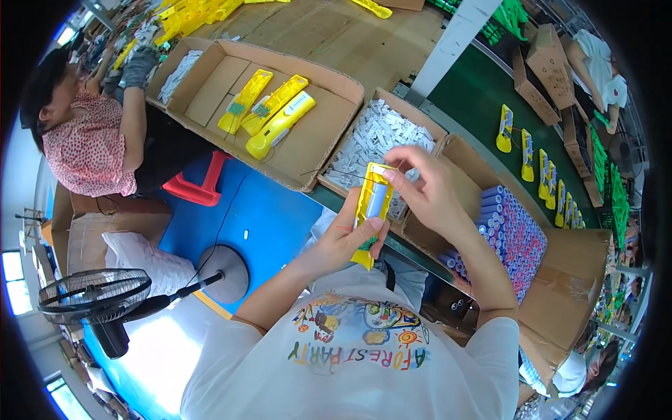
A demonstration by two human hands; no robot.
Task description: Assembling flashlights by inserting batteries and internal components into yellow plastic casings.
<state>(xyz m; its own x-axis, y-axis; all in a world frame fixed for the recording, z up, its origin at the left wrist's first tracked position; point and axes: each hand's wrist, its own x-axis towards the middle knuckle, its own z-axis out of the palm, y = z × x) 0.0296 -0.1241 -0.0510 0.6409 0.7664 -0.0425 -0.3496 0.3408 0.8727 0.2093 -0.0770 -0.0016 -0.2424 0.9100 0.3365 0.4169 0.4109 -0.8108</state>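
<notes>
My left hand (337, 246) is wrapped round a yellow flashlight-shaped casing (361, 260), its open side facing me. Inside the casing lies a bluish-purple cylindrical battery (377, 200), with a green circuit board (367, 243) below it, partly under my thumb. A red wire sticks out beside my left fingers. At the casing's upper end, my right hand (425, 187) is closed, thumb and fingers pressed together near a small pale part. What exactly they pinch is too small to tell. Thin dark wires stretch leftward from that end.
An open carton (203, 87) holds three yellow casings (281, 126). Beside it stands a box of small white parts (381, 133); rightward, a carton is packed with batteries (514, 241). More casings lie on a green conveyor (476, 105). A gloved co-worker (91, 147) and a black fan (98, 297) are left.
</notes>
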